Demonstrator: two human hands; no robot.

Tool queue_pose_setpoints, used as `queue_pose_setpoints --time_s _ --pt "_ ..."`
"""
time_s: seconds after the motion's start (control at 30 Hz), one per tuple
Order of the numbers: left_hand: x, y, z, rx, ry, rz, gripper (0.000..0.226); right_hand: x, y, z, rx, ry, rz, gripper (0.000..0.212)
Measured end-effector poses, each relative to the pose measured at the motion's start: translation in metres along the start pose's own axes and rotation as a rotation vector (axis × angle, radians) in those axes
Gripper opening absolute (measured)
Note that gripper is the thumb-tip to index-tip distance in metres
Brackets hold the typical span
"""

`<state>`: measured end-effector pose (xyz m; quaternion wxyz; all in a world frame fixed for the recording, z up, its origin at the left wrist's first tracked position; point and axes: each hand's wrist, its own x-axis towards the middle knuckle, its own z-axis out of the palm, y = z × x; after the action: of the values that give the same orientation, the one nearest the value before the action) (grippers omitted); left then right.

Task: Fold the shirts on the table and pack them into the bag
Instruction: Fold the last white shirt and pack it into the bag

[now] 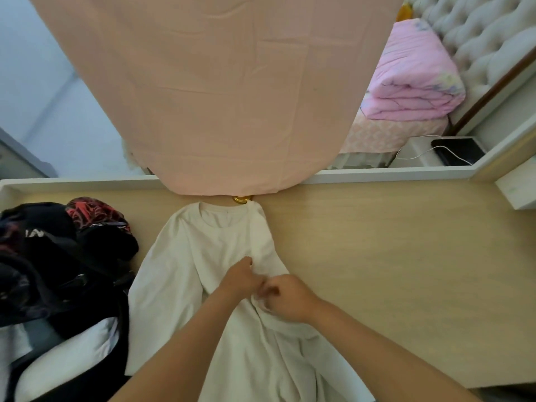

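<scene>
Centrally, shirt (185, 256) lies flat on table (391, 256), collar away from the person. Left hand (240, 278) and right hand (287, 300), knuckles almost touching, fingers curled, each pinch its cloth at mid-chest. Dark heap (58, 256) lies just left of the shirt.

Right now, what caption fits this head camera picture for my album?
Left hand and right hand pinch the white shirt spread on the wooden table, beside a dark bundle.
</scene>
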<state>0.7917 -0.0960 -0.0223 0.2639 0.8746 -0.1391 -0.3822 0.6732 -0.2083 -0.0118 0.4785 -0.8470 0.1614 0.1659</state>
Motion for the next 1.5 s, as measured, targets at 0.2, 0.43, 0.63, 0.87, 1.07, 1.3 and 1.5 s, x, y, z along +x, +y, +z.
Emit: queue_pose_setpoints --time_s 0.2,0.43,0.63,0.87,1.07,1.3,1.5 --pt "0.005 -0.038 -0.001 -0.062 0.124 -0.03 0.015 -0.006 0.035 -0.022 -0.093 0.134 0.364 0.028" --pt "-0.018 -0.012 -0.003 -0.31 0.155 0.085 0.015 -0.002 0.031 -0.014 0.165 0.292 0.304 0.015" --pt "-0.016 0.048 -0.004 -0.258 0.067 0.368 0.025 0.002 0.024 -0.12 -0.423 0.882 0.269 0.019" --pt "0.002 0.019 0.015 0.772 0.148 0.1 0.059 0.022 0.042 -0.153 -1.095 0.727 0.193 0.064" --pt "0.015 0.016 0.034 0.583 -0.168 0.131 0.075 0.03 0.067 -0.066 -0.699 -0.085 0.106 0.064" --pt "0.003 -0.006 -0.003 0.321 0.407 0.337 0.047 0.042 0.096 -0.104 -0.869 0.209 0.336 0.048" --pt "-0.023 -0.068 -0.049 0.185 0.582 -0.186 0.056 0.066 0.048 -0.055 -0.893 0.334 0.156 0.048"
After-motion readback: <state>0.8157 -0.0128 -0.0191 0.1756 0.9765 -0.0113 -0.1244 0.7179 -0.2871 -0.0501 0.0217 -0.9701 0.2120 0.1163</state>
